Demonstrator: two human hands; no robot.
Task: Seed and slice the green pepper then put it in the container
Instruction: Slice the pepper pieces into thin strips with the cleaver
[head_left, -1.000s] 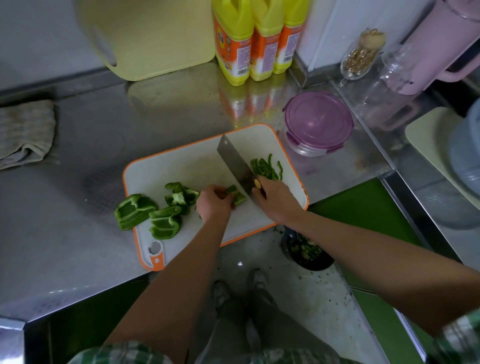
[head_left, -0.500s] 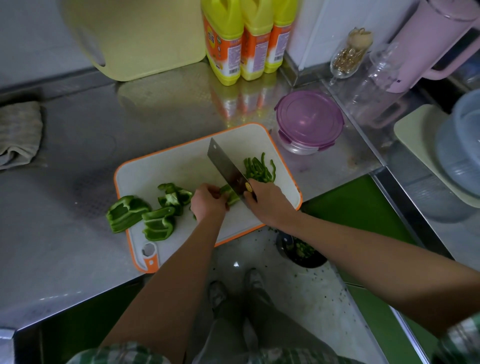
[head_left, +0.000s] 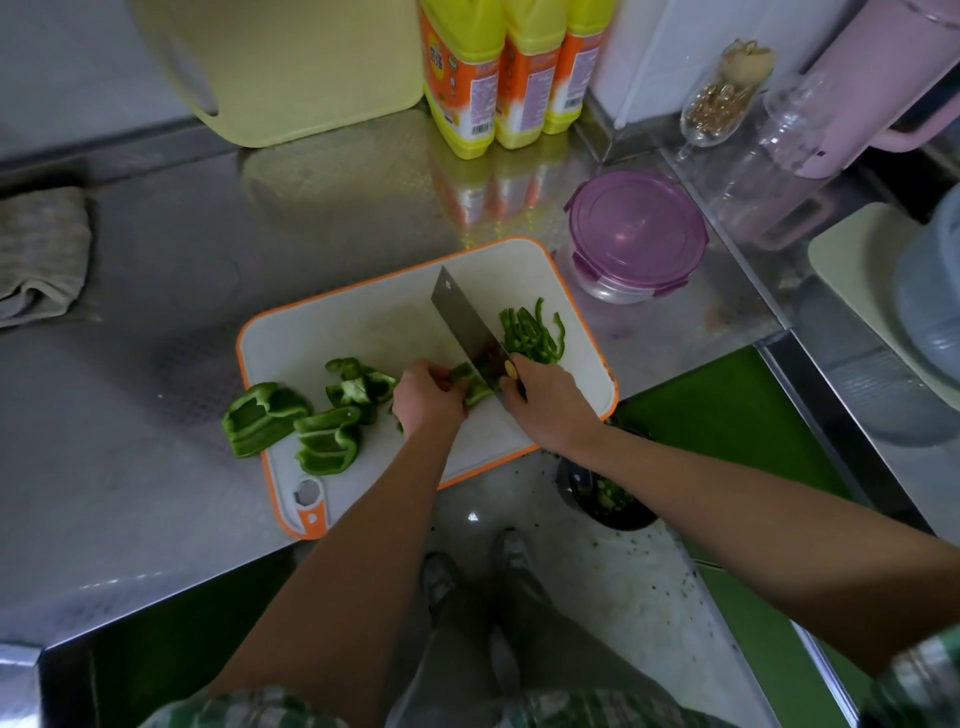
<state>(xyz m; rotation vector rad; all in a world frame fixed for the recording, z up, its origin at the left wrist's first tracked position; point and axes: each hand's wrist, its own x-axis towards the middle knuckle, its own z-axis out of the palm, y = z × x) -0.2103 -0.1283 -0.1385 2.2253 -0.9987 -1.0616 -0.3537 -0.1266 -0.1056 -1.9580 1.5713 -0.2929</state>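
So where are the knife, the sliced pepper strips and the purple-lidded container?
knife (head_left: 464, 322): head view, flat of the blade.
pepper strips (head_left: 525, 335): head view, middle of the pile.
container (head_left: 636, 228): head view, centre of its purple lid.

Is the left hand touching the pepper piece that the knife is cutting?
Touching. In the head view the left hand grips the pepper piece with curled fingers, right beside the knife blade.

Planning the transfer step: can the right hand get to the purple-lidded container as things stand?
Probably yes by path: the container sits past the cutting board's far right corner, with only the sliced strips between. But the right hand grips the cleaver and the lid is on, so not straight away.
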